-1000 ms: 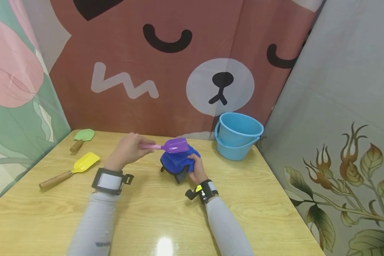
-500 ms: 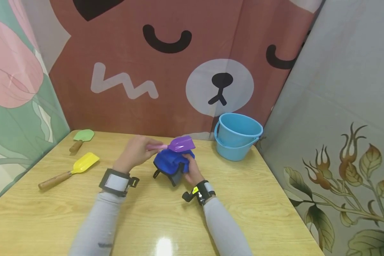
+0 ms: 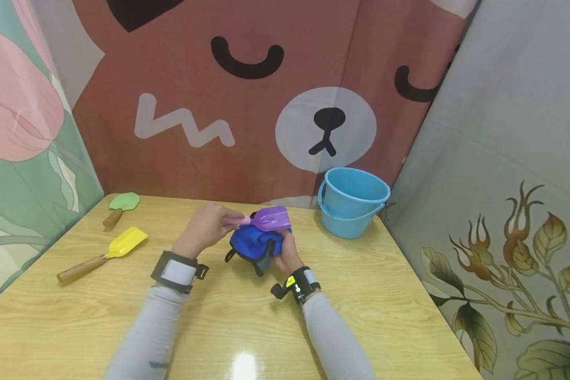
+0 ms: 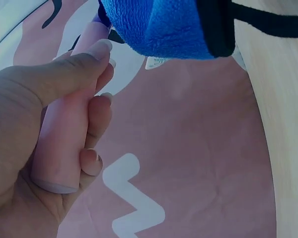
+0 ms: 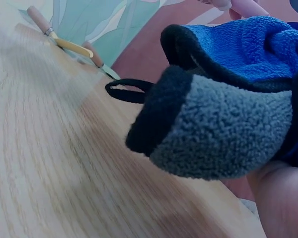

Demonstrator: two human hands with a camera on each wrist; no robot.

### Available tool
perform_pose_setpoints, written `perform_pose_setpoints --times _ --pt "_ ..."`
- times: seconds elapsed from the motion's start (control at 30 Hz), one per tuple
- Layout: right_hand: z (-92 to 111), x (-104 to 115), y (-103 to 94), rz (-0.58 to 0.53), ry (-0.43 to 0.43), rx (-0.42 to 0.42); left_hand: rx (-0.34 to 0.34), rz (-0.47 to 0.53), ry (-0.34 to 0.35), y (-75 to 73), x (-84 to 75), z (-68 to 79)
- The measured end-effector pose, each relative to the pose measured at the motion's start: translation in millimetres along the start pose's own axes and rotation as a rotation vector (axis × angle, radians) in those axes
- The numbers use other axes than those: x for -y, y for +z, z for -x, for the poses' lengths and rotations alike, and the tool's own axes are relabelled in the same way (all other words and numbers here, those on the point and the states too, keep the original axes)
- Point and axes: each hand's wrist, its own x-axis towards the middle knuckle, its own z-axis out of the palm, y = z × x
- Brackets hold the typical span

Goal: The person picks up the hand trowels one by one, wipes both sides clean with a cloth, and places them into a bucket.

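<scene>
My left hand (image 3: 204,228) grips the pink handle (image 4: 64,134) of a small shovel with a purple blade (image 3: 272,218). The shovel is held up off the table, blade pointing right. My right hand (image 3: 288,253) holds a bunched blue and grey cloth (image 3: 249,240) with black edging just under the blade. In the right wrist view, the grey side of the cloth (image 5: 223,129) and a black hanging loop (image 5: 129,92) face the camera. Whether the cloth touches the blade's underside cannot be made out, and the right fingertips are mostly hidden behind the cloth.
A yellow shovel (image 3: 125,241) with a wooden handle lies on the left of the wooden table (image 3: 247,327). Behind it lies a smaller green shovel (image 3: 125,200). At the back right stands a light blue bucket (image 3: 347,224), handle lowered. Printed curtains (image 3: 195,169) enclose the table.
Both hands shift left or right toward each other: the left hand with the shovel moves right, the right hand with the cloth slightly left. Lately the blade dips a little toward the right hand.
</scene>
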Motion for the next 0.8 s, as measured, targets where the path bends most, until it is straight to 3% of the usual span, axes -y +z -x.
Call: perform_pose_setpoints --times 0.8 --pt "-1.0 -0.3 -3.0 -0.037 -0.056 -0.048 0.010 0.025 -0.022 3.4 0.1 1.1"
